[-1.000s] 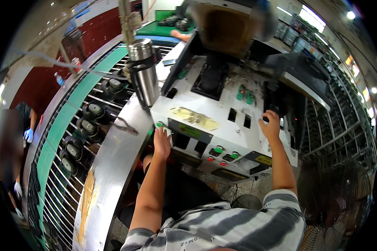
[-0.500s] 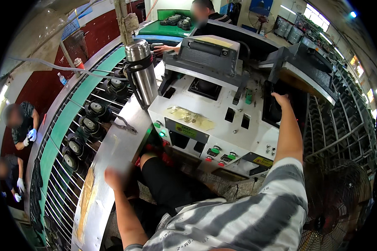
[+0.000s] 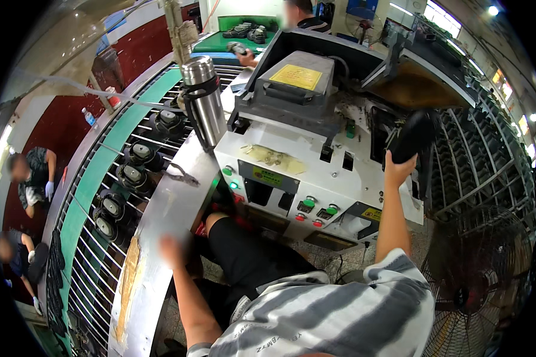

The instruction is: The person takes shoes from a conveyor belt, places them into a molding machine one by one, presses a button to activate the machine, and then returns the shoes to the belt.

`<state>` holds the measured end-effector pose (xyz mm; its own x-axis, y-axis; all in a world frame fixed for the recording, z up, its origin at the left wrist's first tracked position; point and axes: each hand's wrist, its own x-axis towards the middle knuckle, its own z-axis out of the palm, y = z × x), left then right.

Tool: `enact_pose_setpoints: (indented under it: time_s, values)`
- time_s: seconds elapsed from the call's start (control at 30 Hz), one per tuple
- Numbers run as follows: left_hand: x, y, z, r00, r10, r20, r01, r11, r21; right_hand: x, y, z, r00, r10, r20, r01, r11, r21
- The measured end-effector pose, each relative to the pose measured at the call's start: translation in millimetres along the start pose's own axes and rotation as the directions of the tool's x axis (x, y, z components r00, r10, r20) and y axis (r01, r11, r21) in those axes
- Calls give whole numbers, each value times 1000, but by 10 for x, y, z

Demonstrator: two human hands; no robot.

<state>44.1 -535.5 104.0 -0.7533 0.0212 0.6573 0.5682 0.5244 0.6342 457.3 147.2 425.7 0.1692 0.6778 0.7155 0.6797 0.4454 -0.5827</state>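
My right hand (image 3: 400, 168) is closed on a black shoe (image 3: 415, 135), held up at an angle above the right side of the white machine (image 3: 262, 134). Beneath the shoe is the machine's dark right chamber (image 3: 379, 128), and its hinged lid (image 3: 423, 80) stands raised. The machine's left lid (image 3: 301, 74), with a yellow label on top, is down. My left hand (image 3: 174, 250) is over the bare metal ledge (image 3: 158, 223) on the left; its fingers are blurred, so their state is unclear.
Several shoes (image 3: 138, 178) rest on the roller conveyor (image 3: 95, 262) at left. A steel thermos (image 3: 202, 101) and pliers (image 3: 183, 175) occupy the ledge. A fan (image 3: 464, 291) and a rack (image 3: 476, 160) stand at right. One co-worker's hand (image 3: 247, 58) holds a shoe at the far end.
My right hand has come up out of the right chamber with the shoe. The machine's left lid has lowered. My left hand has shifted slightly right. The far co-worker's hand has lifted a shoe.
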Motion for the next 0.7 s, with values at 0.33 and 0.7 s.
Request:
enact_pose_setpoints:
  time_s: [0.33,0.7]
  values:
    - [-146,1608,-408,689,-572,445,724,531,-440,-1371,-514,-429,889,47,456,-394,586,708]
    - [491,2759,-1481,793,-278,542,362,-501,-786,-2532,-3833,-1329,-462,-836,297,-481,517,708]
